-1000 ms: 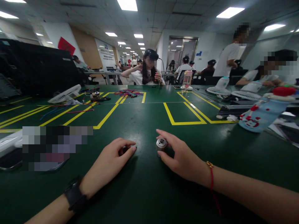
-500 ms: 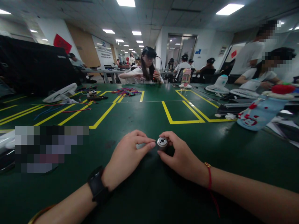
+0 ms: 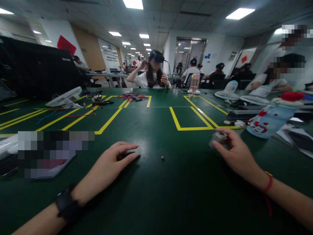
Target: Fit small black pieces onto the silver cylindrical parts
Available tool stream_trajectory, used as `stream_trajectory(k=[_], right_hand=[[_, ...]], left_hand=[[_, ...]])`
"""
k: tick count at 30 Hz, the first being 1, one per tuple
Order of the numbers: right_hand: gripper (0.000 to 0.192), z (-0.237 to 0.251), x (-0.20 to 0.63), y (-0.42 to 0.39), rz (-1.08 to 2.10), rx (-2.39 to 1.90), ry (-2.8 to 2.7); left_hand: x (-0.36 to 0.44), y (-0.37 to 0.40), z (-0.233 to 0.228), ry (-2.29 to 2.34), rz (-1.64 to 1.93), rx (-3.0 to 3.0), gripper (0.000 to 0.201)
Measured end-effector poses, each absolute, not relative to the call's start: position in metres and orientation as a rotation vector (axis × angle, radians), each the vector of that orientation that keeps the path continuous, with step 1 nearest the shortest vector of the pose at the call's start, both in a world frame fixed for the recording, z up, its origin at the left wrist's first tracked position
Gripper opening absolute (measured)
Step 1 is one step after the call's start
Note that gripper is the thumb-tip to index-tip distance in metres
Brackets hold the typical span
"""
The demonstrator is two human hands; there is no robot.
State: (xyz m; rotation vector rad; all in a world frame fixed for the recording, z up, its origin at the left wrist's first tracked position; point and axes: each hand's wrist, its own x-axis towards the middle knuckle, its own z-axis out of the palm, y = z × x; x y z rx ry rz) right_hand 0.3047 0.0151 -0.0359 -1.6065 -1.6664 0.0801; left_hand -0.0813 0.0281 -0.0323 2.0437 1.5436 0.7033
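Observation:
My right hand (image 3: 234,153) grips a small silver metal cylinder (image 3: 217,138), blurred by motion, just above the green table (image 3: 171,195) to the right of centre. My left hand (image 3: 110,164) rests palm down on the table with its fingertips over a small dark object (image 3: 124,155) that is mostly hidden. A tiny dark ring-shaped part (image 3: 162,158) lies loose on the table between the two hands, touched by neither.
Yellow tape boxes (image 3: 190,119) mark the table. A phone (image 3: 49,163) lies at the left, a blue bottle with a red cap (image 3: 271,119) on its side at the right. Fans (image 3: 65,97), wires (image 3: 133,96) and seated people sit farther back.
My hands were together at the cylinder; now my right hand has carried it off to the right and my left hand has drawn back left. The tiny part lies where they met.

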Motion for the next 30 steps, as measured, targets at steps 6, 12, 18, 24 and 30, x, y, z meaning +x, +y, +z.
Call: stream_trajectory(k=[6,12,18,24,30], right_hand=[[0.051,-0.044,0.433,-0.005,-0.301,-2.052,-1.541],[0.073,-0.043,0.427,-0.004,-0.654,-2.162,-1.589],[0.054,-0.032,0.275,0.007,-0.402,-1.467,-2.166],[0.021,-0.039,0.171,0.025,0.293,-1.095,-2.450],[0.022,-0.010,0.234,0.028,0.028,-1.271,-2.293]], left_hand=[[-0.093,0.028,-0.036,1.558,0.747,1.958,0.038],[-0.087,0.026,-0.037,1.510,0.771,1.997,0.033],[-0.082,0.023,-0.033,1.520,0.788,2.027,0.031],[-0.086,0.023,-0.035,1.525,0.806,2.031,0.030],[-0.089,0.024,-0.036,1.512,0.773,2.000,0.030]])
